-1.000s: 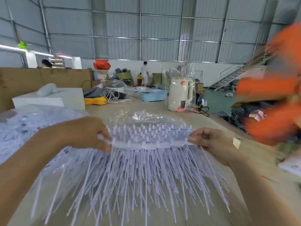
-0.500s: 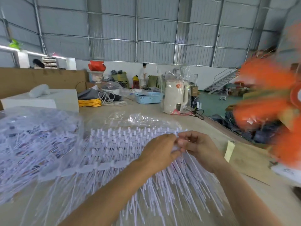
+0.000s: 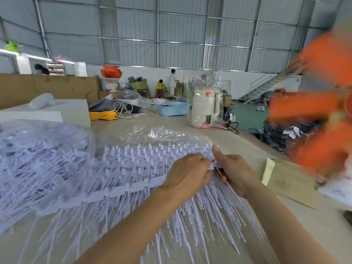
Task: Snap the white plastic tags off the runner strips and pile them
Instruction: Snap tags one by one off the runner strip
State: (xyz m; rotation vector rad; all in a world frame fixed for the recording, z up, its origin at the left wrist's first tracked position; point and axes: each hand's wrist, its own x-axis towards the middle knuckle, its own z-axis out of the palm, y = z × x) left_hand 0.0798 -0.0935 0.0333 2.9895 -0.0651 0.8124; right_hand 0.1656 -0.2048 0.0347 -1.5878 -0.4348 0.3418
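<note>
A bundle of white runner strips with long thin tags fanning toward me lies across the table. My left hand grips the right end of the bundle. My right hand pinches the same end from the other side, thumb up, with one thin tag running down under its fingers. The two hands touch each other. A heap of loose white tags in clear plastic sits at the left.
Behind the bundle lie a clear plastic bag, a white kettle, a blue basket, yellow cord and a white box. A blurred orange object fills the right. A cardboard sheet lies at the table's right.
My left hand left the strip's left end and crossed over to the right end, meeting my right hand. The bundle's left end dropped toward the table.
</note>
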